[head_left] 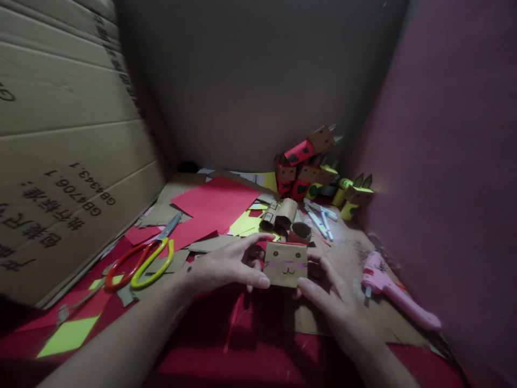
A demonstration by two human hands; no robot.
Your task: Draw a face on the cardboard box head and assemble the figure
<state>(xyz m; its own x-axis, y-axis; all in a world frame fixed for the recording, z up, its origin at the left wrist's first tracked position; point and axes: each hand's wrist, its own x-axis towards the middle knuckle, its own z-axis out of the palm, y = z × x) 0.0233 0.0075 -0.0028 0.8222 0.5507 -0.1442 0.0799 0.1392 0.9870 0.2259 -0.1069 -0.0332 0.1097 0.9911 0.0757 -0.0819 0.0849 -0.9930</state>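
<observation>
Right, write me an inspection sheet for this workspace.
Surface: dark red tabletop, partly covered on the right by a flat brown cardboard sheet.
Work in hand: boxy brown cardboard piece with a drawn whiskered face.
Clutter: scissors with red and yellow handles, pink plastic glue gun, bright red paper sheets, hollow brown cardboard tubes, slim white pens, red and yellow paper figures with brown heads.
Hands: left hand grips the piece's left edge; right hand grips its right edge.
Cables: thin dark strip at lower right, possibly a cord; too dim to tell.
Surroundings: brown cardboard wall with black print on the left, plain grey panel behind, purplish panel on the right.
</observation>
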